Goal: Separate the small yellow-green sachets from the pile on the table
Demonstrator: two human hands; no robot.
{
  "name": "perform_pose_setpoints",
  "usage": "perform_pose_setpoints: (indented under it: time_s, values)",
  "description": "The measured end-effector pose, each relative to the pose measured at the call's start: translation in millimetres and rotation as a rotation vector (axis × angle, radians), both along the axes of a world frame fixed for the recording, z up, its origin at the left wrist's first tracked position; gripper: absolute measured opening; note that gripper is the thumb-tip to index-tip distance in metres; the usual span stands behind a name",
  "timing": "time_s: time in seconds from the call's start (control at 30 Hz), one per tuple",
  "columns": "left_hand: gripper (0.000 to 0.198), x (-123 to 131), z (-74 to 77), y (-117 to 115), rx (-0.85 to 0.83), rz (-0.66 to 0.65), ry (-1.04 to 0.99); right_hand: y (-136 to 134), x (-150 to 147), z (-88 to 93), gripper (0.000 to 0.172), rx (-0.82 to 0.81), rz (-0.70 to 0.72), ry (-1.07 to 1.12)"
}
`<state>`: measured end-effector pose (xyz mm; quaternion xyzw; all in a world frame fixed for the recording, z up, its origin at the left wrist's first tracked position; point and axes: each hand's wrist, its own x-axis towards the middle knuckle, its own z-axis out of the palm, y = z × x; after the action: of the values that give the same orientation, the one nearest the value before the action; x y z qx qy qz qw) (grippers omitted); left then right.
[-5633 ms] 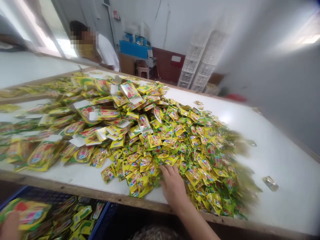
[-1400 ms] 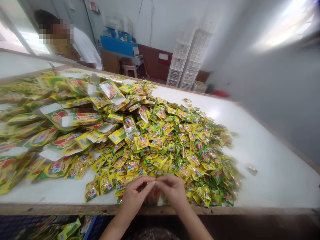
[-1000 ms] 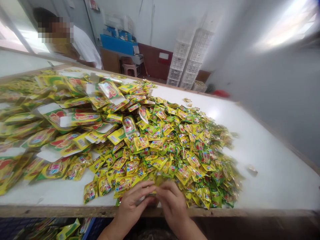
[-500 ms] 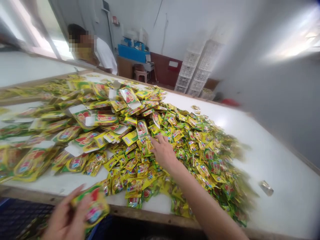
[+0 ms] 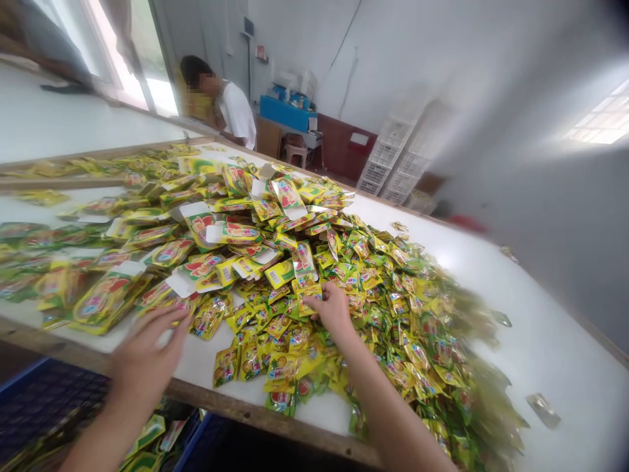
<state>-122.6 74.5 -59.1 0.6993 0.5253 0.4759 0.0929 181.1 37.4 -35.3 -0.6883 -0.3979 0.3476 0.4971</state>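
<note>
My left hand (image 5: 153,344) reaches over the table's front edge, fingers stretched forward and thumb apart, with nothing in its grasp. Its fingertips are at the near side of a pile of yellow-green printed cartons (image 5: 105,298), several with white end flaps standing out. My right hand (image 5: 334,309) pinches a small shiny yellow sachet (image 5: 307,299) between thumb and fingers. That hand is at the left part of a wide heap of similar sachets (image 5: 417,328), just below an upright carton (image 5: 303,261).
Below the table's wooden front edge (image 5: 236,410), a blue crate (image 5: 37,400) contains more cartons. Across the white table (image 5: 472,275) a person in a white shirt (image 5: 238,111) bends forward. White crates (image 5: 386,154) are stacked by the wall, and loose sachets (image 5: 543,410) lie at the right.
The left hand has let go of the yellow-green carton it held above the crate and has moved up to the carton pile. My right hand has closed on a sachet. The view has shifted.
</note>
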Motion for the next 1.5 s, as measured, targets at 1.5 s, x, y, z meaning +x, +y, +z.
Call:
perform_pose_setpoints:
  time_s: [1.5]
  values:
    - [0.028,203,-39.7,-103,-0.445,-0.425,0.112,-109,26,2.5,0.024,0.137,0.064,-0.586]
